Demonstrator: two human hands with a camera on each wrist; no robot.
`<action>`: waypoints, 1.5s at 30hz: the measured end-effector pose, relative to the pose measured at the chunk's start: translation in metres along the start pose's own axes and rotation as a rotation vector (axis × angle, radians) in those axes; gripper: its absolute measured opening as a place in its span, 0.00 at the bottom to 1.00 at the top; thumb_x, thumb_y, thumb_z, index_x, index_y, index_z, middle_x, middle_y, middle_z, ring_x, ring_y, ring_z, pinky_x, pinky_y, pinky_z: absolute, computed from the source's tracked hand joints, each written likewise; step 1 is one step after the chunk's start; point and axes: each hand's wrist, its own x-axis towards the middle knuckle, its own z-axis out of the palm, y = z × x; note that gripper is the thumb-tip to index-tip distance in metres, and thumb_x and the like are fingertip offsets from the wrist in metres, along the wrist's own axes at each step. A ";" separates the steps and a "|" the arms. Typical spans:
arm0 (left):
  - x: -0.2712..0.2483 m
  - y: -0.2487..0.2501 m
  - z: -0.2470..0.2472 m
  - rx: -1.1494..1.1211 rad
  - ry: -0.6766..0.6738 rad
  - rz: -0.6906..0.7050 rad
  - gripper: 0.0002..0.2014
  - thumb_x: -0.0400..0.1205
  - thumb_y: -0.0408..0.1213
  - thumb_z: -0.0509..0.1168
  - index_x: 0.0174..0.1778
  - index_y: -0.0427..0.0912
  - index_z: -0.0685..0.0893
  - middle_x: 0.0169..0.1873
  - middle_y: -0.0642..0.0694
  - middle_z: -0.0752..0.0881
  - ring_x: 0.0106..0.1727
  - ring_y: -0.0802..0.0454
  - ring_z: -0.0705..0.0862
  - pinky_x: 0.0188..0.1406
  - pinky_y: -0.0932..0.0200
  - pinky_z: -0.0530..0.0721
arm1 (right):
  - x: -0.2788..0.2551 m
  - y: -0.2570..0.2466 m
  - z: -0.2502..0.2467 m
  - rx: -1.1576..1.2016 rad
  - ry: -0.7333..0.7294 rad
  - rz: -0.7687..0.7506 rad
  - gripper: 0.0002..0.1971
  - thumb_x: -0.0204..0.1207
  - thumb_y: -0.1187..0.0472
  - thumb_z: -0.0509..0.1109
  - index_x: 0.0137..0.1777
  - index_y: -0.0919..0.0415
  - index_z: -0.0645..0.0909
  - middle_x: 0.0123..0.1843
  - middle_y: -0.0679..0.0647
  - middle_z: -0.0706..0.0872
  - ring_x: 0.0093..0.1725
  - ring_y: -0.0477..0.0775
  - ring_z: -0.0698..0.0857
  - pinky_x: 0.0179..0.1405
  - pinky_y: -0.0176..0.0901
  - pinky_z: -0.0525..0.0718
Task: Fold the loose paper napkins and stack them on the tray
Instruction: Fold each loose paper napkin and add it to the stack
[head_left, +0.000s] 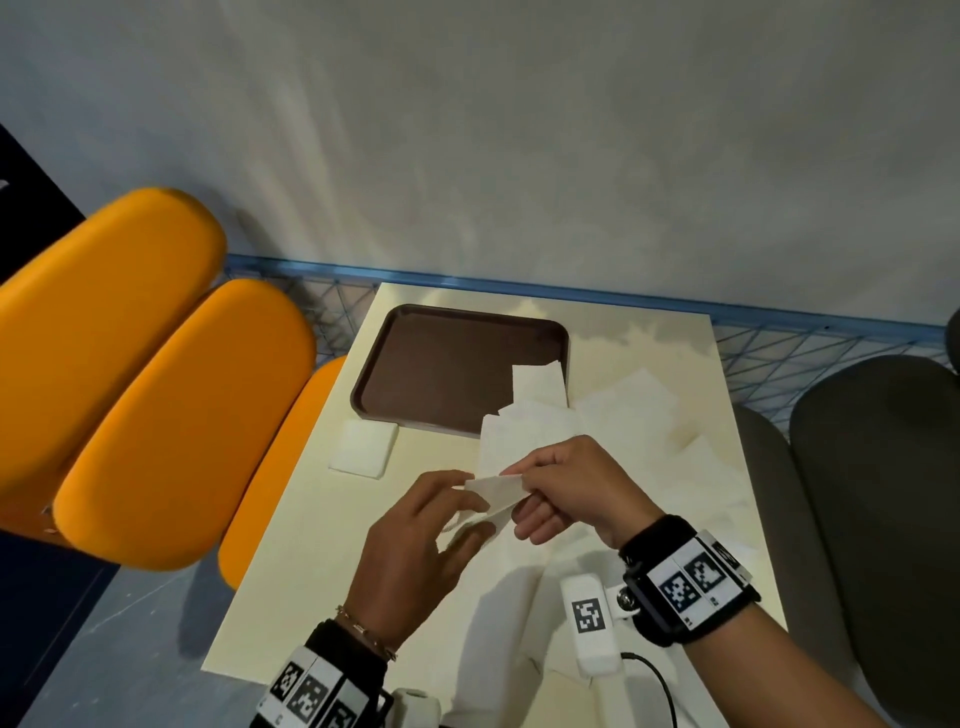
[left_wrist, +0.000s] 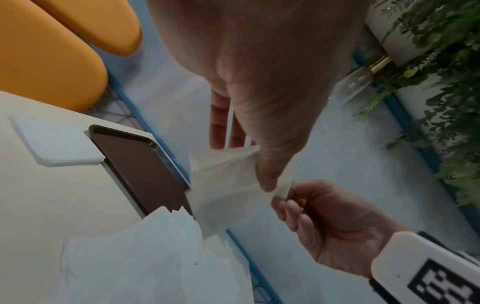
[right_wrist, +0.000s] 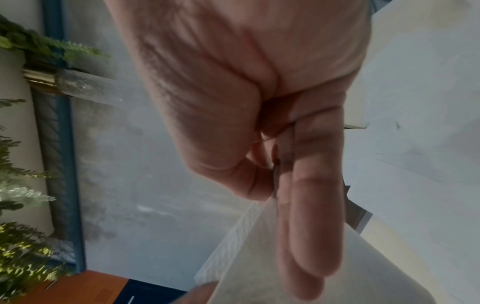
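Above the cream table (head_left: 291, 587), just near of the tray, I've got one napkin (head_left: 493, 491) up in the air between both hands. My left hand (head_left: 415, 551) pinches it from the left, thumb on top, the other fingers spread loosely beneath the paper. My right hand (head_left: 566, 488) grasps the other end, thumb and forefinger nipping the edge, the remaining fingers curled under. From the left wrist view the sheet (left_wrist: 223, 185) hangs slack and slightly creased between the two grips.

Beyond my hands, the brown tray (head_left: 441, 364) sits at the far side of the table, one white napkin (head_left: 537, 382) lying over its near right corner. To the right of the tray, loose napkins (head_left: 634, 410) sprawl in an untidy heap across the tabletop, overlapping each other. A small white folded stack (head_left: 363, 447) rests on the table just beside the tray's near left corner. Orange chairs (head_left: 130, 364) stand to my left, a dark grey chair (head_left: 883, 467) to my right.
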 end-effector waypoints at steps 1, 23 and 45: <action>0.000 -0.001 0.000 -0.001 0.004 0.007 0.09 0.80 0.50 0.75 0.53 0.54 0.90 0.62 0.62 0.85 0.51 0.69 0.82 0.41 0.60 0.89 | -0.001 0.001 -0.001 -0.003 -0.009 0.004 0.18 0.81 0.73 0.60 0.55 0.64 0.92 0.39 0.69 0.94 0.40 0.70 0.96 0.36 0.52 0.94; 0.013 0.007 -0.032 -0.792 -0.029 -0.550 0.06 0.71 0.34 0.84 0.42 0.39 0.98 0.45 0.43 0.96 0.48 0.45 0.94 0.48 0.56 0.92 | -0.021 0.006 -0.012 -0.333 -0.021 -0.444 0.15 0.70 0.47 0.89 0.55 0.36 0.92 0.62 0.32 0.91 0.60 0.40 0.90 0.61 0.46 0.91; 0.042 -0.060 -0.063 -0.933 0.227 -0.719 0.05 0.74 0.37 0.81 0.45 0.46 0.98 0.49 0.49 0.95 0.52 0.51 0.93 0.53 0.50 0.93 | 0.041 -0.034 0.054 -0.172 0.244 -0.468 0.08 0.69 0.48 0.90 0.40 0.46 0.95 0.40 0.47 0.94 0.30 0.50 0.86 0.40 0.59 0.94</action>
